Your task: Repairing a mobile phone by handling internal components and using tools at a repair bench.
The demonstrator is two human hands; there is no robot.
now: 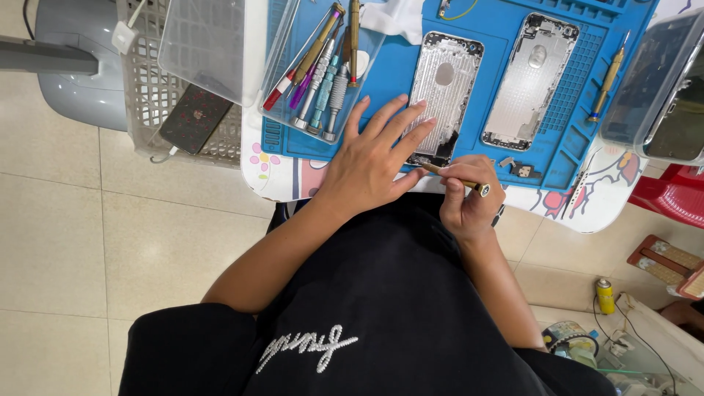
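Head view: a blue rubber mat (411, 70) w/ ribbed and gridded zones lies on the white worktop (594, 209), which has cartoon prints at its rounded edge. Two bare metal phone back shells lie on the mat side by side: the left shell (449, 81), matt silver w/ a round hole, and the right shell (529, 81), same kind, tilted a bit. Left hand (374, 158) lies flat, fingers (400, 121) spread wide and straight, tips pressing on the lower part of the left shell; it grips nothing. Right hand (473, 198) is closed in a pen grip on a thin brass-coloured screwdriver (456, 178), whose tip points to the bottom corner of the left shell; that corner is hidden behind the left hand, so contact cannot be told. A clear plastic tray (323, 66) holds approx. a dozen screwdrivers w/ knurled metal handles. Another brass screwdriver (610, 77) lies at the mat's right side. Top of the mat is cut off. Small parts near the right shell are too small to identify.
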